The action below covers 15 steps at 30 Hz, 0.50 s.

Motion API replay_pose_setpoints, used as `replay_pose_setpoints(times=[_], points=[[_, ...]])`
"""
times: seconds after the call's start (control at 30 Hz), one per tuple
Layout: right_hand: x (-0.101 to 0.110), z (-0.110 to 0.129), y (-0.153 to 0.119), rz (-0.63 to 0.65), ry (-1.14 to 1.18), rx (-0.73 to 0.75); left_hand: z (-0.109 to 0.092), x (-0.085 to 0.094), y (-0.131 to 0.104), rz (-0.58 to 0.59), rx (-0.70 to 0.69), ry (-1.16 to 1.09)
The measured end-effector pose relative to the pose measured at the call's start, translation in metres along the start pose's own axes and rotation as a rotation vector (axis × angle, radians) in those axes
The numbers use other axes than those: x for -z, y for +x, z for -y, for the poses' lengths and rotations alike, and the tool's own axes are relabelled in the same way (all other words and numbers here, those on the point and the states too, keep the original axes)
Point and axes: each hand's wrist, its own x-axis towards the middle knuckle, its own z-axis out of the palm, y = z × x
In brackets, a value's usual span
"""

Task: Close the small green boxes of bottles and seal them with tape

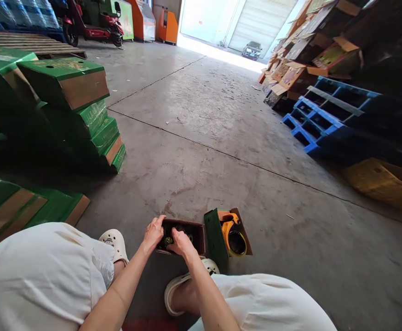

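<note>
A small brown cardboard box stands uncovered on the floor between my feet. My left hand is at its left side, with the fingers closed over the rim. Inside, my right hand reaches down with bent fingers among dark, shiny, greenish things, too dim to name. What those fingers grip is hidden. Just right of this box sits a green carton holding an orange tape dispenser with a roll of tape.
Stacked green cartons stand on the left, with more cartons nearer me. Blue pallets, a yellowish bin and piled cardboard boxes line the right. A red scooter is parked at the back left. Concrete floor stretches ahead.
</note>
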Motion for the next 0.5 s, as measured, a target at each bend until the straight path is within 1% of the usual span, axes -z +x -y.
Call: replay_pose_setpoints(times=[0.13,0.2,0.33,0.4,0.47,0.5], points=[[-0.008,0.009,0.000,0.003,0.008,-0.034,0.000,-0.004,-0.001,-0.011,0.004,-0.010],[-0.011,0.013,-0.003,-0.002,0.020,-0.060,0.003,-0.006,0.002,-0.003,0.011,-0.081],[-0.015,0.017,-0.010,-0.015,0.080,-0.081,0.018,-0.004,0.011,0.047,0.073,-0.463],[-0.014,0.013,-0.014,-0.012,0.129,-0.073,0.028,-0.004,0.014,0.109,0.134,-0.642],[-0.007,0.006,-0.016,-0.005,0.186,-0.053,0.037,-0.010,0.014,0.185,0.165,-0.779],[0.000,0.001,-0.016,-0.006,0.214,-0.042,0.041,-0.016,0.014,0.207,0.166,-0.839]])
